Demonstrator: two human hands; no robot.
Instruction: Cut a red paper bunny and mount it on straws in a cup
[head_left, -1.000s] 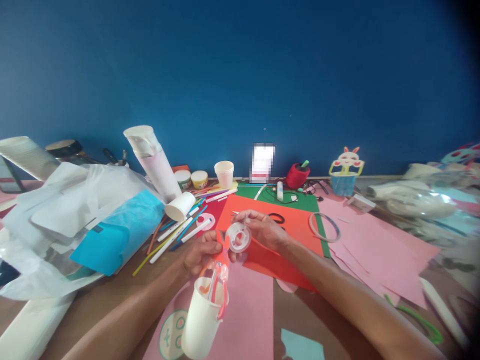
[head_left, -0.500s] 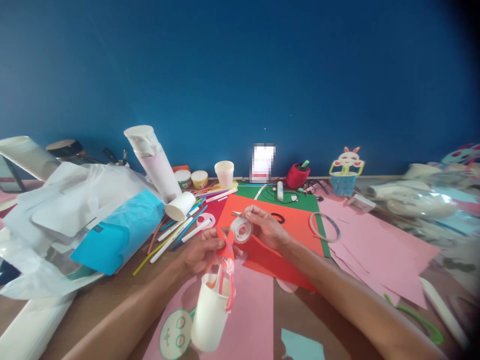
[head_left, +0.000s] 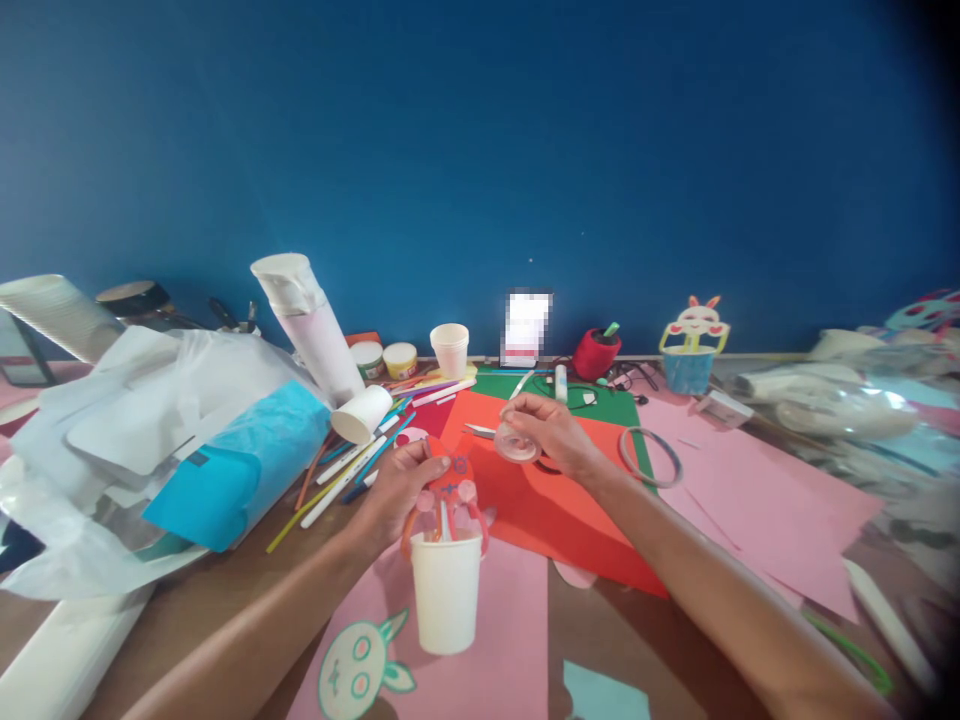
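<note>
My left hand (head_left: 405,480) pinches an orange paper face (head_left: 452,468) with features drawn in dark lines, thumb in front. Below it are two pink discs and curved red-orange arms running down to the rim of a white paper cup (head_left: 446,600). The cup is upright over pink paper; whether it touches the paper I cannot tell. A roll of clear tape (head_left: 517,443) is gripped by the fingers of my right hand (head_left: 555,430), over an orange sheet and apart from the face. Scissors (head_left: 480,431) lie partly hidden behind the roll.
A drawn rabbit cutout (head_left: 360,665) lies left of the cup. Markers (head_left: 337,490) and a tipped paper cup (head_left: 361,413) are to the left, beside a plastic bag (head_left: 187,370). Pink sheets (head_left: 772,500) and a ring (head_left: 651,457) lie right; a finished-looking rabbit cup (head_left: 688,370) stands behind.
The cup and paper face have swung from tilted to upright, the face now turned toward me. My right hand has moved the tape roll rightward, away from the face.
</note>
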